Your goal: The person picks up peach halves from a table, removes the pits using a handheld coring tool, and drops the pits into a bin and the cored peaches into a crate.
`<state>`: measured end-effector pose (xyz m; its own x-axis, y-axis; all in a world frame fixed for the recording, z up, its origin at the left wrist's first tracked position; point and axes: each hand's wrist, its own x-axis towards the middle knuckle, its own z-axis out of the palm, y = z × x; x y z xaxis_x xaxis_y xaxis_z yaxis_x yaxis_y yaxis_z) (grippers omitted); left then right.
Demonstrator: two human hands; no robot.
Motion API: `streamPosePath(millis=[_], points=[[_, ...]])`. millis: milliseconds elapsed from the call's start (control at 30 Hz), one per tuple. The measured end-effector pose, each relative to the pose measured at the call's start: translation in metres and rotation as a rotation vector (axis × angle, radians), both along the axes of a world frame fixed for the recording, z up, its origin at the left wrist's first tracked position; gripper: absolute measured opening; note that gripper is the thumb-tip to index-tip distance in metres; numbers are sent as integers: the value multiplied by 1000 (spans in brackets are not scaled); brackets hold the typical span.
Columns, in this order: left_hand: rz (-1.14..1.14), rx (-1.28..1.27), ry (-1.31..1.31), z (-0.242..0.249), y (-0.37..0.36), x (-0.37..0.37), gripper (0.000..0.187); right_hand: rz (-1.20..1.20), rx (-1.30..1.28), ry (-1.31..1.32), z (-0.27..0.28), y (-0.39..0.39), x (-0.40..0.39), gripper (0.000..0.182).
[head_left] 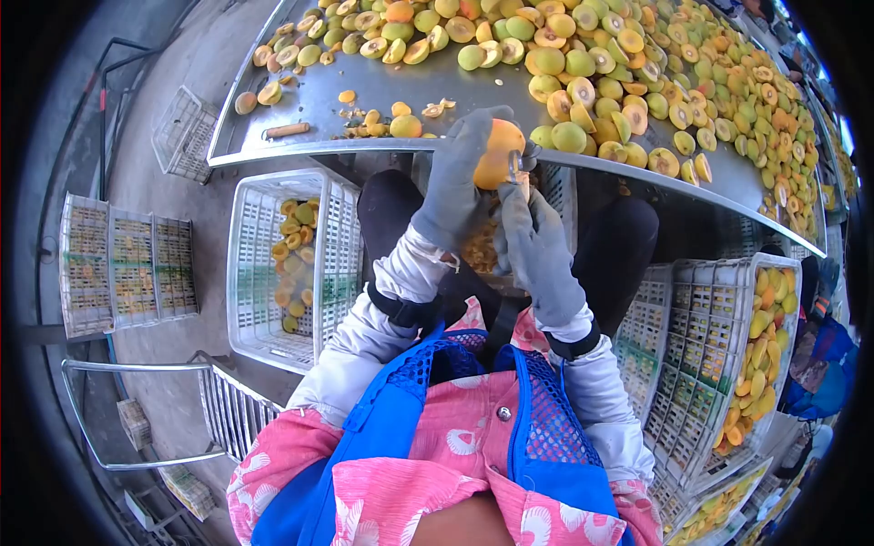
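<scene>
My left hand (455, 187), in a grey glove, holds an orange-yellow fruit (500, 155) just over the metal table's near edge. My right hand (537, 241), also gloved in grey, is closed on a small tool (514, 167) whose metal end touches the fruit's right side. The tool's handle is mostly hidden by the fingers. Beyond both hands, many halved and whole yellow-green fruits (569, 137) cover the metal table (341, 91). Small scraps and a few fruit pieces lie left of my left hand.
A wooden-handled tool (287, 130) lies on the table's left part. White crates stand on the left (239, 264) and right (696, 355), with fruit halves inside. A metal-framed chair (214, 400) is at lower left. Another person in blue (824, 364) is at the far right.
</scene>
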<state>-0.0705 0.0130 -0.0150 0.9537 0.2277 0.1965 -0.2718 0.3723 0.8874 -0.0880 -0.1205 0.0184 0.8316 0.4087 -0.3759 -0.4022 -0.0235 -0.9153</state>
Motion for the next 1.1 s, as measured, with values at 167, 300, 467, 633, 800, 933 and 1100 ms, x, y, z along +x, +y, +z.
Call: streamPosePath(millis=[167,300,467,633,800,933,1100], points=[[83,-228,50,22,-21,-5,45,-25,-18,0,0,5,-2,32],[185,-229,28,22,-25,-4,40,-8,-25,-120,-2,10,-1,33],[254,-134,6,22,-22,-5,33,28,-66,-40,11,12,-2,33],[344,-214,63,23,-16,0,24,94,-85,115,18,21,2,30],[432,-11,115,24,-10,-4,23,156,-29,271,31,19,5,34],[319,-113,91,35,-4,-3,23,150,-71,9,11,26,7,37],[451,120,131,34,-1,-6,24,231,-127,92,22,22,8,43]])
